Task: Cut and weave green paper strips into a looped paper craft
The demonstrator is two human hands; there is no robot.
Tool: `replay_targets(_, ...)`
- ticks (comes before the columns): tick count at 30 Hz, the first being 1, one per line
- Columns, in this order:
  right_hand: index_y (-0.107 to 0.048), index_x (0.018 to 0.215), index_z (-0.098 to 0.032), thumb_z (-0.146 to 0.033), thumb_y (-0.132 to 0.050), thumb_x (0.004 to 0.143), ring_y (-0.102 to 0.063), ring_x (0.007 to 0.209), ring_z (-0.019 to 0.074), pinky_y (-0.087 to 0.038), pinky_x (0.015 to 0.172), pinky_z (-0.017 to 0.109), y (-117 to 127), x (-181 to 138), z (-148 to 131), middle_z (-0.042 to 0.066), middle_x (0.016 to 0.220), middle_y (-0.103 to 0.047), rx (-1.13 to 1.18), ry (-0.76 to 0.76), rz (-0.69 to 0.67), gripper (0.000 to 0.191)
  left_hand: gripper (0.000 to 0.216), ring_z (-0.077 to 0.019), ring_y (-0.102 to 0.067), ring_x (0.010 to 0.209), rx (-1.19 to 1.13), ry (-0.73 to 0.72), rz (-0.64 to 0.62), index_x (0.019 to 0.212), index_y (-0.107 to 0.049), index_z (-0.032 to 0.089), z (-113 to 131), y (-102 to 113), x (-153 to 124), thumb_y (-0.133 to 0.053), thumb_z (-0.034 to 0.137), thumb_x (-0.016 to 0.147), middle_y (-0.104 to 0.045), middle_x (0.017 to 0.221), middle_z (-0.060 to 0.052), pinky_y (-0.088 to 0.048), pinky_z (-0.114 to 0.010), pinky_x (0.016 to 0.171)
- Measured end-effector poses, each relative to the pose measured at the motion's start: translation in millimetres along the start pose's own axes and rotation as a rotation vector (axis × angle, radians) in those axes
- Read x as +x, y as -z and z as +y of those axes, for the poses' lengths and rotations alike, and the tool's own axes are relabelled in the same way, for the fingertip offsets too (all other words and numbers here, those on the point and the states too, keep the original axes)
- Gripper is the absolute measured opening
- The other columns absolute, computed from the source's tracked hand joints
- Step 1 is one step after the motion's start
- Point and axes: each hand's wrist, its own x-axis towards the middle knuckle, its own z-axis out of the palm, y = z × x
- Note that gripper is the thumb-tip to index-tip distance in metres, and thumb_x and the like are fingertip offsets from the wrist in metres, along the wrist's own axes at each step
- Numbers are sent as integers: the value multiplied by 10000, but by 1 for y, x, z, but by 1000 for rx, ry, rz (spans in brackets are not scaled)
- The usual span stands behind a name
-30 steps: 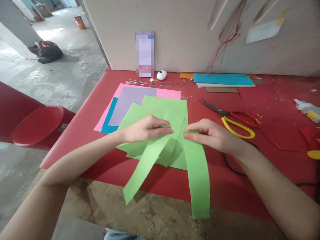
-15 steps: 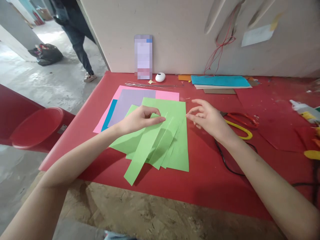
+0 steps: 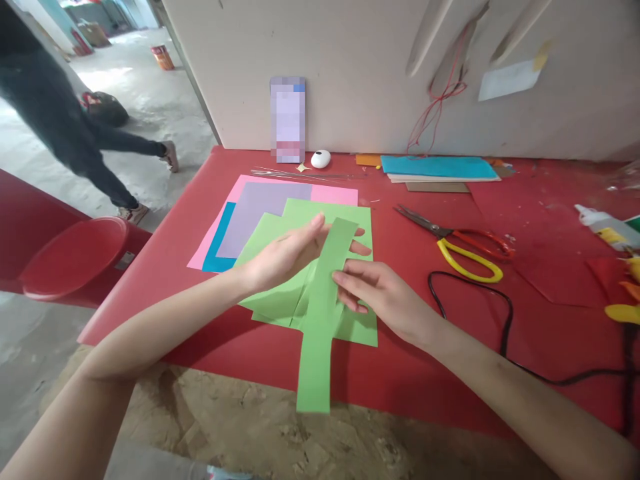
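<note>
A long green paper strip (image 3: 320, 333) hangs over the table's front edge, held up at a slant. My right hand (image 3: 375, 287) pinches its right edge at mid-length, thumb in front and fingers partly behind. My left hand (image 3: 295, 253) has its thumb raised and its fingers stretched out behind the strip's upper end, their tips showing past its right side. Under both hands lie green paper sheets (image 3: 357, 327), with cut pieces on top that the hands and strip partly hide. Beside them are purple (image 3: 270, 207), pink (image 3: 335, 193) and blue (image 3: 218, 250) sheets.
Scissors (image 3: 445, 240) with red and yellow handles lie right of the papers, near a black cable (image 3: 507, 333). A phone (image 3: 288, 120) leans on the back wall by a white oval object (image 3: 321, 159). At left stand a red bin (image 3: 85, 260) and a walking person (image 3: 65, 113).
The green strip has gone from my left hand's pinch to my right hand's, and turned more upright. My left fingers have opened behind it. The person at left has walked further left.
</note>
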Motion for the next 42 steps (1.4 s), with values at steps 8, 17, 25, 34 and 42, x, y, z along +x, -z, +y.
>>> replay_targets(8, -477, 720, -196, -346, -549, 808, -404, 467, 75, -317, 452, 228, 1, 0, -4, -62, 533, -434, -2, 49, 39, 188, 459, -188, -654, 896, -11, -34, -44, 1068, -627, 152, -5, -7, -7, -439, 521, 872, -686, 1002, -102, -495, -346, 854)
replay_targets(17, -611, 808, -222, -287, -490, 842, -500, 661, 122, -408, 529, 252, 10, -22, -30, 33, 827, -584, -197, 340, 349, 142, 378, -146, -619, 857, 904, -719, 223, 1133, -593, 188, 24, -15, -26, -668, 285, 776, -672, 979, -60, -509, -261, 724)
replay_targets(25, -541, 644, -228, -220, -563, 803, -509, 621, 127, -431, 546, 285, -2, -34, -31, 9, 713, -535, -286, 481, 356, 160, 297, -108, -609, 737, 1392, -930, 348, 1126, -560, 173, 28, -20, -32, -578, 271, 846, -634, 872, -29, -460, -223, 581)
replay_targets(34, -583, 794, -265, -184, -639, 775, -484, 577, 109, -418, 512, 287, -2, -38, -28, -7, 764, -561, -415, 644, 372, 101, 186, -131, -598, 672, 1186, -891, 237, 974, -647, 188, 31, -19, -28, -638, 251, 800, -679, 779, -31, -487, -271, 623)
replay_targets(42, -590, 888, -287, -150, -646, 765, -498, 615, 104, -438, 501, 269, -4, -38, -28, -4, 840, -553, -403, 648, 461, 192, 142, -90, -580, 510, 574, -313, 145, 737, -706, 178, 43, -32, -41, -597, 217, 818, -690, 630, 2, -469, -201, 482)
